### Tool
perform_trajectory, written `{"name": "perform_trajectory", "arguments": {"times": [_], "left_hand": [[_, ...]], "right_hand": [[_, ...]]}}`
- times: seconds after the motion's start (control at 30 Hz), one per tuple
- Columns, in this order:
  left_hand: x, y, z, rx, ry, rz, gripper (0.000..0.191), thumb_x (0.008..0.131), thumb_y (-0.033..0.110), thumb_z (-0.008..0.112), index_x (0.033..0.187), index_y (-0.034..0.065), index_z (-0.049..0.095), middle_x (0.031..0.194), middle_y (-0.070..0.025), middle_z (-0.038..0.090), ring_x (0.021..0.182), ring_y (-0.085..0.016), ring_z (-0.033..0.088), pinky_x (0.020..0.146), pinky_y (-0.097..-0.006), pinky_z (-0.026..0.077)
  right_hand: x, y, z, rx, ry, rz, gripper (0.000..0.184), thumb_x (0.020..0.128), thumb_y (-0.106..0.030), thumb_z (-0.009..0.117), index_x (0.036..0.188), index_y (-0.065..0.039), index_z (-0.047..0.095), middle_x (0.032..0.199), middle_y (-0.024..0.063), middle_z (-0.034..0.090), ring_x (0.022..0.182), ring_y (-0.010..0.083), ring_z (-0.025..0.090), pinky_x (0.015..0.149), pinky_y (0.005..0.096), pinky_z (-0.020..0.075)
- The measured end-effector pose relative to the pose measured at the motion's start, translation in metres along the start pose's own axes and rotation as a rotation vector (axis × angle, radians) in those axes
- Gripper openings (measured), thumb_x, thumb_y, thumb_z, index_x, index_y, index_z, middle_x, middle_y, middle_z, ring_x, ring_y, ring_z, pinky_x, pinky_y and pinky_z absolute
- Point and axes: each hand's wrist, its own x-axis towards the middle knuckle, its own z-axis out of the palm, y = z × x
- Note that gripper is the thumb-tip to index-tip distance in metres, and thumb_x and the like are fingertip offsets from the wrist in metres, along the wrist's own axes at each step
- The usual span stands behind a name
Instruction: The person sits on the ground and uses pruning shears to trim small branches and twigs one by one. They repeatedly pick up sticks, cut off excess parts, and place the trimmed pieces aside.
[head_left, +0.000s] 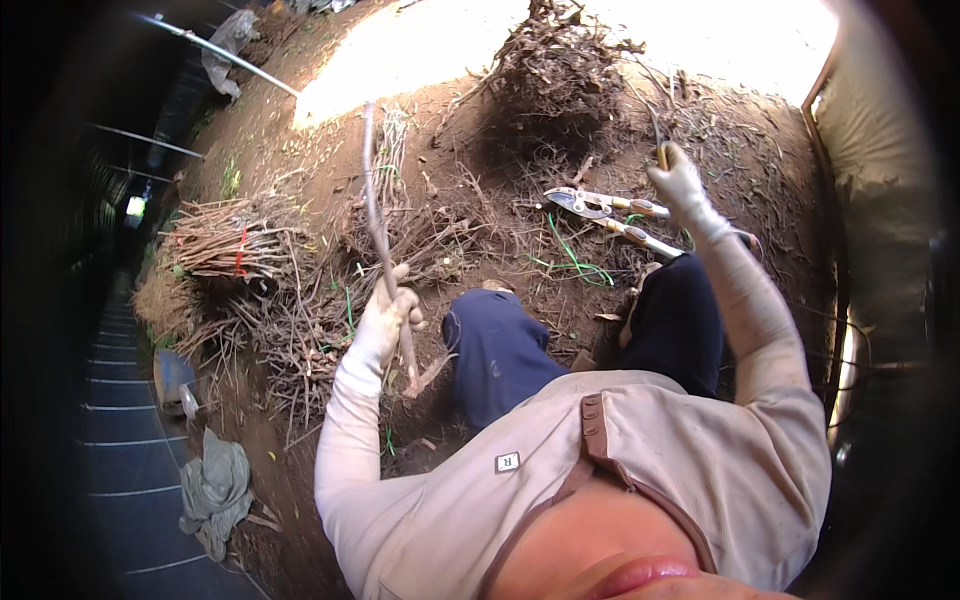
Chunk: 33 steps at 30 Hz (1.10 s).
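Observation:
My gloved left hand (390, 311) is closed around a long bare woody stem (373, 199). The stem stands up past the fist, and its lower end has a short pale stub near my knee. Held out to the right, my gloved right hand (675, 172) grips a hand tool (660, 146) by its yellowish handle; its thin dark blade points away from me, and its exact kind is unclear. Below that hand a pair of loppers (600, 206) lies on the soil, jaws to the left. My right forearm hides part of its handles.
A big heap of tangled roots and twigs (559, 75) stands ahead. Cut sticks tied with red (236, 244) lie left, above loose twigs (300, 337). Green twine (577, 262) is on the ground before my knees. A crumpled grey sheet (217, 484) lies lower left; a covered wall (874, 172) runs along the right.

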Motion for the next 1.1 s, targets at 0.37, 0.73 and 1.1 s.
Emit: {"name": "perform_trajectory", "arguments": {"times": [0.37, 0.73, 1.1], "left_hand": [[0.287, 0.182, 0.101, 0.206, 0.156, 0.289, 0.05, 0.091, 0.042, 0.04, 0.098, -0.0041, 0.056, 0.093, -0.0155, 0.061, 0.083, -0.02, 0.058, 0.084, -0.0396, 0.043], [0.282, 0.114, 0.152, 0.166, 0.143, 1.091, 0.025, 0.088, 0.028, 0.047, 0.078, 0.0057, 0.053, 0.078, -0.0073, 0.055, 0.071, -0.02, 0.054, 0.065, -0.0359, 0.043], [0.089, 0.103, 0.113, 0.066, 0.597, 1.341, 0.02, 0.077, 0.022, 0.056, 0.061, 0.015, 0.045, 0.06, 0.0068, 0.045, 0.053, -0.007, 0.042, 0.05, -0.0223, 0.032]], "right_hand": [[0.011, 0.05, 0.099, 0.338, 0.0, 0.138, 0.03, 0.076, -0.008, 0.062, 0.102, 0.001, 0.049, 0.087, 0.0082, 0.056, 0.07, 0.013, 0.054, 0.06, 0.0274, 0.0455], [0.026, 0.024, 0.104, 0.531, -0.029, 0.209, 0.024, 0.079, -0.008, 0.06, 0.1, -0.003, 0.05, 0.075, 0.0004, 0.052, 0.057, 0.0053, 0.046, 0.048, 0.0205, 0.0372], [0.006, 0.016, 0.136, 0.428, -0.154, 0.265, 0.026, 0.079, -0.006, 0.059, 0.103, -0.005, 0.049, 0.074, -0.0004, 0.05, 0.059, 0.0072, 0.046, 0.051, 0.0205, 0.0372]]}}
